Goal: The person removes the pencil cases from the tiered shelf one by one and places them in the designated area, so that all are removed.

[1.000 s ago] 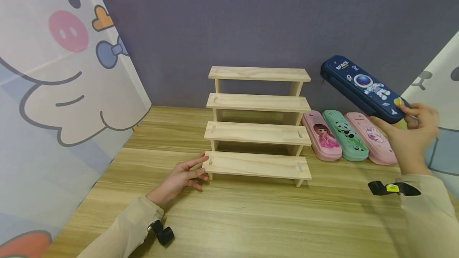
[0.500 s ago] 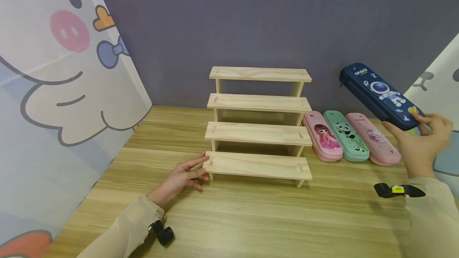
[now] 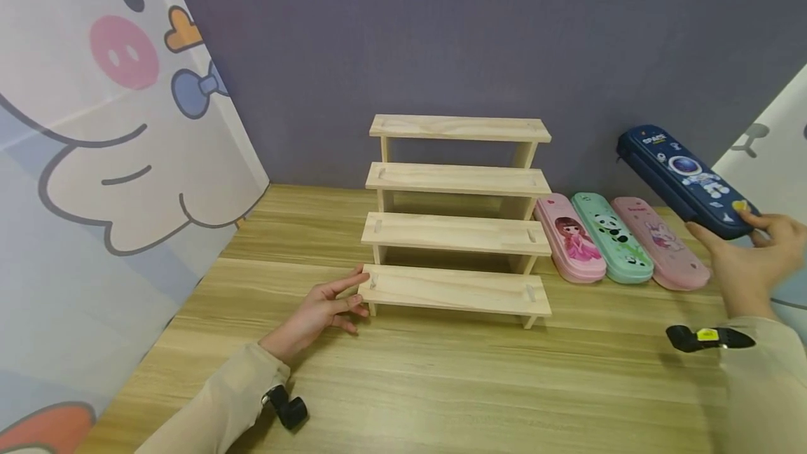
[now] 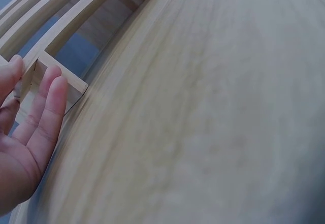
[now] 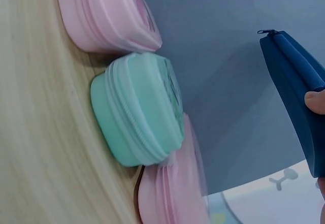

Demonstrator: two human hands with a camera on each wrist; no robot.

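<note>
A navy pencil case (image 3: 690,177) printed with an astronaut hangs tilted above the table at the right. My right hand (image 3: 759,258) pinches its near end, thumb below and fingers on top. In the right wrist view, the zip side of the navy case (image 5: 294,97) shows. My left hand (image 3: 321,310) touches the left end of the lowest step of a wooden stepped display rack (image 3: 457,230). Its fingers lie fairly straight against that end, as the left hand (image 4: 35,127) in the left wrist view also shows.
Right of the rack lie a pink pencil case with a doll (image 3: 574,240), a green one with a panda (image 3: 614,237) and a pink one with a rabbit (image 3: 662,244), side by side. Behind stands a grey partition (image 3: 391,33); a printed curtain (image 3: 126,160) hangs left.
My right hand has moved right and slightly down with the navy pencil case, away from the rack. The left hand stays at the lowest step.
</note>
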